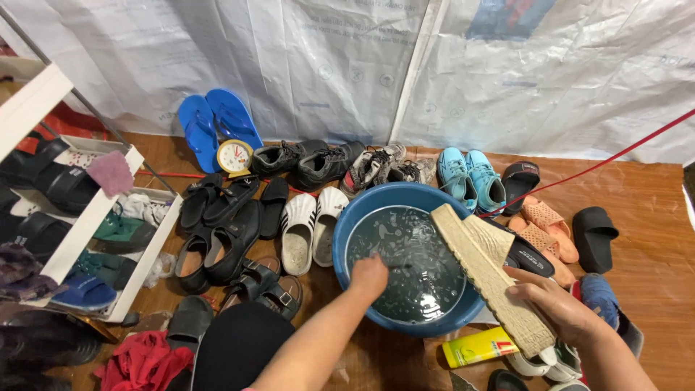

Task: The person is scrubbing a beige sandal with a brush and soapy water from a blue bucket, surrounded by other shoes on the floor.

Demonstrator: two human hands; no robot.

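Down at the middle of the floor [651,217] sits a blue basin [347,232] of soapy water, the landmark for everything else. The left hand [369,275] dips into the basin at its near edge, fingers curled shut around something too hidden to name. The right hand [554,308] holds a wedge shoe [492,279] with a woven rope sole, fingers wrapped about its heel end; the shoe slants over the basin's right rim, toe end above the water. Just right of the basin's near side lies a yellow bottle [478,347]. Left of the basin stand white clogs [311,228] and black sandals [217,232]; further left is a white shoe rack [94,217]. Behind the basin are black sneakers [308,163], turquoise sneakers [470,177], blue flip-flops [217,123] and a small clock [234,157]. Orange slippers [543,228] lie to the basin's right.
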